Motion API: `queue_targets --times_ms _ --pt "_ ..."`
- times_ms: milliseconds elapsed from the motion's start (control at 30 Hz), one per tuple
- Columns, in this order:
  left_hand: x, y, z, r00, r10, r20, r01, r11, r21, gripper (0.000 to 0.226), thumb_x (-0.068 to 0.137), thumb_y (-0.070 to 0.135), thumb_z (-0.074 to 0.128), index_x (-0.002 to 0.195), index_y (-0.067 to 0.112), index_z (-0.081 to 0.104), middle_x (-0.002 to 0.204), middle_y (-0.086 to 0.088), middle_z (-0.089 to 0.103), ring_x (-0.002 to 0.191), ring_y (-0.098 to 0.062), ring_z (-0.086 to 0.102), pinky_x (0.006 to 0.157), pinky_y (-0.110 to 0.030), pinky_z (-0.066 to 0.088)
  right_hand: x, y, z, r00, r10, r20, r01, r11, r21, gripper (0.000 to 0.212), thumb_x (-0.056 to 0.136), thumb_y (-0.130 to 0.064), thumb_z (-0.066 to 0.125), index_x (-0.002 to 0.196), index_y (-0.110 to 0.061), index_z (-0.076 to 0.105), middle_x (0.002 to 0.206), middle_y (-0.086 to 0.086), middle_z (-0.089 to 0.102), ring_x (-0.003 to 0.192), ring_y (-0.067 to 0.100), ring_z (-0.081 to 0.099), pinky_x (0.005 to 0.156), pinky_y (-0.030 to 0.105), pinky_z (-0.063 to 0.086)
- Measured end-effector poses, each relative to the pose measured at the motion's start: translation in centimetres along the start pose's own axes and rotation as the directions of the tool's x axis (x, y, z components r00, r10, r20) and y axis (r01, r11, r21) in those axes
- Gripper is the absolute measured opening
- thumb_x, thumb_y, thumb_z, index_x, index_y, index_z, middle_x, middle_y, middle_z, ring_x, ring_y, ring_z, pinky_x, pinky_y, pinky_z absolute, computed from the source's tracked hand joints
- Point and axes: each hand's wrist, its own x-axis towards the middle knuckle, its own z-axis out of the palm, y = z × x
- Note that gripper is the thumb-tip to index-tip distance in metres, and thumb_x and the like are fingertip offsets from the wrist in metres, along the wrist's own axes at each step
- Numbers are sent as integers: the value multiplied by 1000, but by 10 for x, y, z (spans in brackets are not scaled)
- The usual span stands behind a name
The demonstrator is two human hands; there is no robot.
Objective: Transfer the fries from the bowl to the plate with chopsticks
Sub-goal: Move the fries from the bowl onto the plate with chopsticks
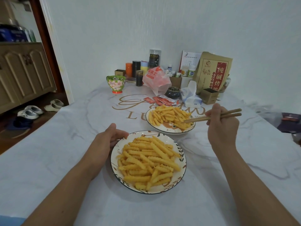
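Head view: right hand grip clamped on chopsticks, tips down among fries in the far dish, mid-worktop. Left hand curls on the near dish rim; that dish, toward the near edge, also holds fries. Tissue pack and sauce packets behind.
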Motion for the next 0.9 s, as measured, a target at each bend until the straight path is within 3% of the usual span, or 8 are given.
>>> queue_targets --times_ms 100,167,267,467,600,700,800,900 --pt "0 1 0 1000 4 0 -4 1000 -3 63 110 50 28 99 19 82 104 4 81 107 -17 74 111 -49 47 1 -19 -5 984 176 -31 -159 941 298 51 106 -38 45 68 -13 67 53 -1 54 50 13 49 47 26 37" --pt "0 1 0 1000 10 -2 -10 1000 -10 63 110 50 29 99 17 82 104 3 81 106 -17 74 111 -48 48 -2 -31 -5 941 302 151 -336 796 503 56 107 -39 46 62 -11 65 50 3 47 46 15 39 42 24 28" --pt "0 1 0 1000 21 -3 -21 1000 -13 62 110 48 29 100 16 81 103 3 81 104 -15 74 110 -46 49 -14 -41 2 853 281 440 -498 688 527 58 106 -38 46 57 -12 63 51 6 42 43 15 33 41 22 23" --pt "1 0 0 1000 13 -1 -13 1000 -8 63 110 49 29 98 18 82 103 4 81 103 -16 75 108 -46 49 -29 -43 11 820 174 545 -440 800 408 55 104 -38 48 58 -12 65 50 9 44 41 16 34 38 22 25" --pt "0 0 1 1000 31 1 -31 1000 0 62 110 49 28 99 17 81 102 4 81 98 -12 76 106 -45 51 -16 -35 7 897 254 362 -412 779 473 50 106 -35 49 65 -10 66 52 7 47 42 15 37 39 23 26" --pt "-1 0 1 1000 30 5 -30 1000 6 63 110 49 28 100 18 81 103 5 81 101 -14 75 108 -46 50 -9 -19 5 960 214 182 -266 902 341 43 107 -32 49 74 -11 68 56 4 53 47 14 45 42 25 36" --pt "0 -1 0 1000 18 5 -18 1000 9 63 110 51 27 99 21 82 105 6 81 107 -15 74 110 -48 48 -18 -4 14 968 126 219 -168 969 183 39 107 -32 47 82 -11 67 57 2 55 49 12 50 45 24 42" --pt "1 -1 0 1000 8 5 -8 1000 9 64 109 52 27 96 23 83 105 6 81 107 -17 74 110 -49 48 -25 0 27 956 82 281 -137 974 182 37 107 -28 47 82 -10 67 58 3 55 50 11 50 46 23 42"
